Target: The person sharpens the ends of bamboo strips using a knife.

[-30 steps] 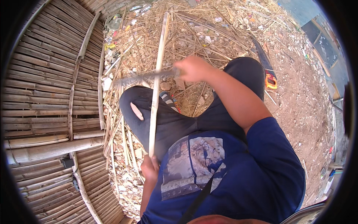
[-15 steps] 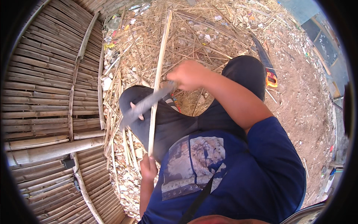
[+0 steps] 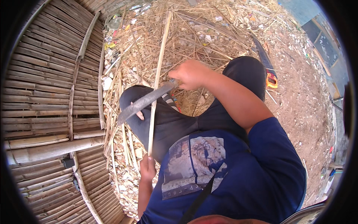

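A long pale bamboo strip runs from near my waist up and away over the littered ground. My left hand is closed round its near end beside my left thigh. In my right hand is the handle of a machete, its broad grey blade pointing left and a little toward me. The blade lies across the strip about midway, above my left knee; whether it cuts into the strip I cannot tell. The machete's tip reaches past the torn knee of my dark trousers.
A bamboo-slat wall stands close on my left. Beyond my right knee lies a handsaw with an orange-yellow handle. Split strips and shavings cover the ground ahead, and more strips lie by the wall. Bare dirt stretches to the right.
The machete's blade, blurred before, is now sharper and sits slightly lower at its tip. Both hands keep their holds; the strip has barely moved.
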### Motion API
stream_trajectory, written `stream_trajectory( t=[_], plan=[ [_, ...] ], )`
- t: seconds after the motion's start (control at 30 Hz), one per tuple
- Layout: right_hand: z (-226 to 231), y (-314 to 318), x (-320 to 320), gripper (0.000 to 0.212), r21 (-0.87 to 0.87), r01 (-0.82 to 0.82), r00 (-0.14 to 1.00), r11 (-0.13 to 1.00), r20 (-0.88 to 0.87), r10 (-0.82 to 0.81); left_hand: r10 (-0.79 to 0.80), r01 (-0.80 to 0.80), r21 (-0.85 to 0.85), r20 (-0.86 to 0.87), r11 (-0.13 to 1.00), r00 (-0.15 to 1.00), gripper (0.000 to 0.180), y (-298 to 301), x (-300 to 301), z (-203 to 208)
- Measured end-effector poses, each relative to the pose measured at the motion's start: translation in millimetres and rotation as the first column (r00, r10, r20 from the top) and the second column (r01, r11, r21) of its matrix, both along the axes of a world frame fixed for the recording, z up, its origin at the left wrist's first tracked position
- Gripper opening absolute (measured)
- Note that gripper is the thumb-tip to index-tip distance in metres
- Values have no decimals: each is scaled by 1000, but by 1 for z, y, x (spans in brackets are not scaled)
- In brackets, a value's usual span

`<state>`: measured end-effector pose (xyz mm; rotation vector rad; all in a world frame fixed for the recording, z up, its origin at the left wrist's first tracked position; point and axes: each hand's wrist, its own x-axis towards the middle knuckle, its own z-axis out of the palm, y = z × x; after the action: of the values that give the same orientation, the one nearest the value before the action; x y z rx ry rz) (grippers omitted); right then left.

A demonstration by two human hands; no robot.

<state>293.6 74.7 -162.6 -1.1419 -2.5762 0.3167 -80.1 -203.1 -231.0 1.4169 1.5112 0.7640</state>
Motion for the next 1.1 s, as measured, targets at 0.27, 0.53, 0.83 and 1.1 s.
stream_trajectory(
  t=[0.27, 0.53, 0.83, 1.1],
  plan=[
    [-15, 35, 33, 29, -211, 379, 846, 901, -315, -429, 0, 8, 44, -163, 999, 987, 36, 0, 0, -3],
    [3, -7, -8, 28, 36, -60, 998, 998, 36, 58, -23, 45, 80, -256, 996, 966, 36, 1, -5, -5],
    [-3, 34, 30, 32, -250, 490, 750, 835, -368, -550, -10, 45, 121, -280, 992, 960, 35, 3, -5, -11],
    [6, -6, -3, 25, 6, 19, 1000, 1000, 22, -20, -27, 62, 91, -349, 994, 937, 33, 4, -4, -9]
  ],
)
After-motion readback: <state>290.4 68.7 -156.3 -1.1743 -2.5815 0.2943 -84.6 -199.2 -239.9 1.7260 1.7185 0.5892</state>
